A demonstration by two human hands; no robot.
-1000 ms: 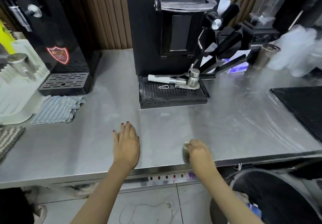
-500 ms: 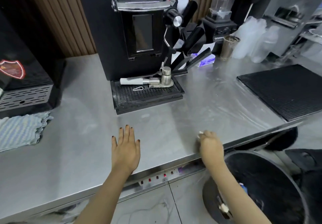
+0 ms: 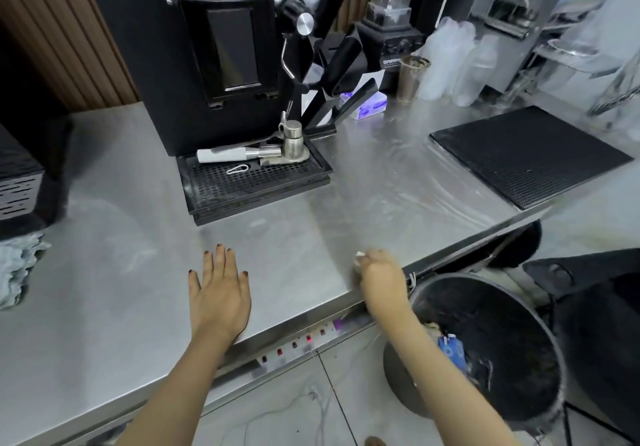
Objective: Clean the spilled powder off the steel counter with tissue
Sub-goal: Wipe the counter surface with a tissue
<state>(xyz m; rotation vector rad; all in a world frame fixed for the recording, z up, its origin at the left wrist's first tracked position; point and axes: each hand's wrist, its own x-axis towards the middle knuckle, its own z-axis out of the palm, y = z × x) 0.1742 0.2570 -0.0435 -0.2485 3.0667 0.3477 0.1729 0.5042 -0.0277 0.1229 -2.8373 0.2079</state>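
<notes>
My right hand (image 3: 381,274) is curled round a wad of tissue (image 3: 359,255), only a white corner showing past the knuckles, pressed on the steel counter (image 3: 104,272) at its front edge. My left hand (image 3: 220,293) lies flat beside it, fingers spread, near the same edge. A bin (image 3: 485,341) stands open below the edge, just right of my right wrist. Bare steel runs ahead to the drip tray (image 3: 254,182) of the coffee machine (image 3: 194,47). Pale powder smears (image 3: 426,182) streak the counter between the tray and the black mat (image 3: 526,154) at the right edge.
</notes>
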